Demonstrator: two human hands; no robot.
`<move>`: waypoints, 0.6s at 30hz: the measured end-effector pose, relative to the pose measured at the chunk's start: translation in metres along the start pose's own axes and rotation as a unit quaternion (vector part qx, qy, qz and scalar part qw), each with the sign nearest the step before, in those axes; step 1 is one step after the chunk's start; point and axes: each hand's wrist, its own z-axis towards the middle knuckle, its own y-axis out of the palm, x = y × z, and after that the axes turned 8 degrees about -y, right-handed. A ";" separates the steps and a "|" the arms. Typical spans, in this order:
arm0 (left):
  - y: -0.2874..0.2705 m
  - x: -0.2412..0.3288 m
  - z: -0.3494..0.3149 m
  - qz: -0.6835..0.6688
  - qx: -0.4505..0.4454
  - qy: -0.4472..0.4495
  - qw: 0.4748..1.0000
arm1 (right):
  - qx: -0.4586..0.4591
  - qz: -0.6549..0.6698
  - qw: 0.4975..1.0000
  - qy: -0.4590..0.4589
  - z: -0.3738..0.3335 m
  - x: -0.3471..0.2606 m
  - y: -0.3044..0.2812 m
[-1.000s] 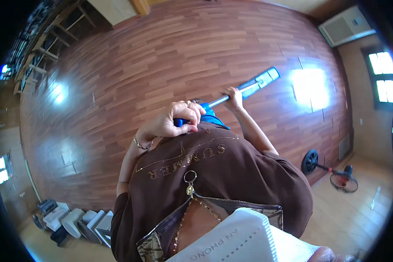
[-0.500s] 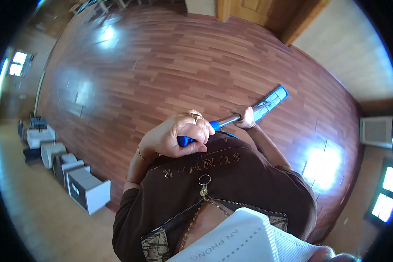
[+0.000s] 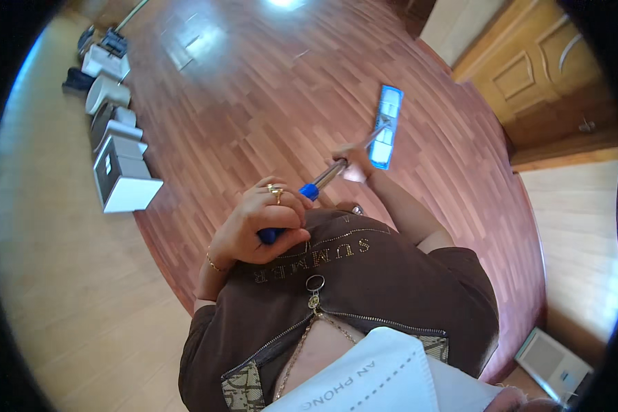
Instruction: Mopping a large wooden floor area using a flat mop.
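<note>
A flat mop (image 3: 388,110) with a blue rectangular head lies out in front of me on the wood-plank floor (image 3: 254,103). Its metal pole slants back toward my chest and ends in a blue grip. My left hand (image 3: 271,216), with rings on a finger, is closed around that blue grip close to my chest. Farther down the pole, my right hand (image 3: 353,163) wraps the metal shaft; it is slightly blurred. Part of the lower pole is hidden behind the right hand.
Along the left wall stand a white-and-grey cabinet (image 3: 134,194), a round white container (image 3: 103,94) and other furniture. A brown panelled door (image 3: 529,75) is at the right. A white framed panel or box (image 3: 553,364) is at the lower right.
My view has turned to the right, bringing the door further in. The mop head has moved left in the picture and points more straight ahead. Both hands keep hold of the pole.
</note>
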 end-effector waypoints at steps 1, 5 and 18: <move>-0.001 0.004 -0.011 0.016 0.022 -0.020 0.999 | -0.039 0.028 0.999 0.017 0.014 -0.017 -0.002; 0.001 0.017 -0.033 0.082 0.098 -0.053 0.990 | -0.040 0.082 0.991 -0.097 0.051 -0.003 0.052; 0.012 0.079 -0.091 0.204 0.201 -0.054 0.956 | -0.184 0.273 0.892 -0.310 0.101 -0.113 0.144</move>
